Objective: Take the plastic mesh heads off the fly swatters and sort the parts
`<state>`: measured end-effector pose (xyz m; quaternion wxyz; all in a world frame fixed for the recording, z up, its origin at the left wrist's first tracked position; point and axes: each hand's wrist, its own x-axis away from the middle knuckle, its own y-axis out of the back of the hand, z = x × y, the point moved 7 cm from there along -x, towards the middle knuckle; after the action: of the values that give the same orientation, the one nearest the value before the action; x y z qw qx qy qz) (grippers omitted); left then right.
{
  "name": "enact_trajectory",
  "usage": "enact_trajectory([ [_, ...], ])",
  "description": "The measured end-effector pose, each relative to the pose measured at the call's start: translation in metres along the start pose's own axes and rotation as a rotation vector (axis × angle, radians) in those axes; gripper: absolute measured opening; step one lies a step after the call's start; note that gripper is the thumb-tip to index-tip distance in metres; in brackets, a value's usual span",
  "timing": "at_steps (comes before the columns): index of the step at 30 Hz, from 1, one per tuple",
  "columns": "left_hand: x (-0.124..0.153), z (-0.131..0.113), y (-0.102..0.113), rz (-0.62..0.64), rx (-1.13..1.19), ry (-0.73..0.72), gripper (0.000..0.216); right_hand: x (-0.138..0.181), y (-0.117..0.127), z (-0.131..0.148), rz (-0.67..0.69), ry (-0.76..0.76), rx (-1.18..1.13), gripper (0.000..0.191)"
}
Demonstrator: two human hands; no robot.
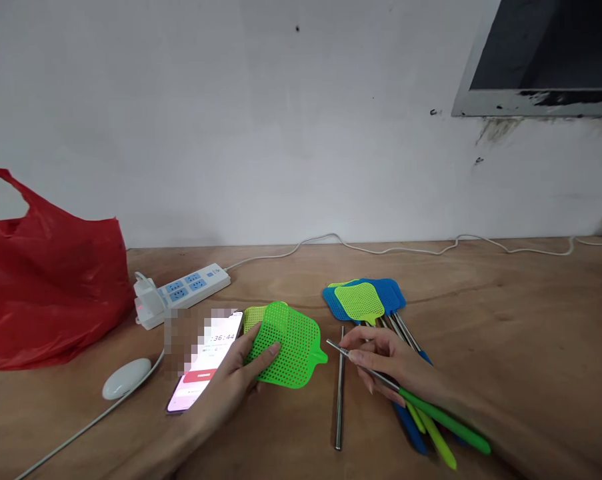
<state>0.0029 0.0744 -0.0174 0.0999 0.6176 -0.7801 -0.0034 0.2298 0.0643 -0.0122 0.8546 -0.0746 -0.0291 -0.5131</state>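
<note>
My left hand (253, 363) grips a bright green perforated fly swatter head (293, 340), its short socket pointing right. In my right hand (381, 357) is a metal rod with a green handle (445, 420), pinched near its thin tip. That tip points at the socket, a small gap apart from it. A loose metal tube (339, 393) lies on the table between my hands. Behind and beneath my right hand rests a pile of blue and yellow-green fly swatters (363, 301). Another yellow-green swatter head (253, 319) shows partly behind the one I hold.
A lit phone (208, 363) lies left of my left hand, partly pixelated. Farther left are a white mouse (127, 378), a white power strip (191, 287) and a red plastic bag (51, 280). A thin cable (395, 249) runs along the wall on the wooden table (521, 347).
</note>
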Motion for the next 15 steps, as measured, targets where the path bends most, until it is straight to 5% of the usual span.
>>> enact_trajectory([
  [15, -0.0005, -0.0027, -0.0034, 0.029, 0.108, -0.013, 0.061, 0.0014, -0.0065, -0.0052, 0.055, -0.037, -0.022, 0.038],
])
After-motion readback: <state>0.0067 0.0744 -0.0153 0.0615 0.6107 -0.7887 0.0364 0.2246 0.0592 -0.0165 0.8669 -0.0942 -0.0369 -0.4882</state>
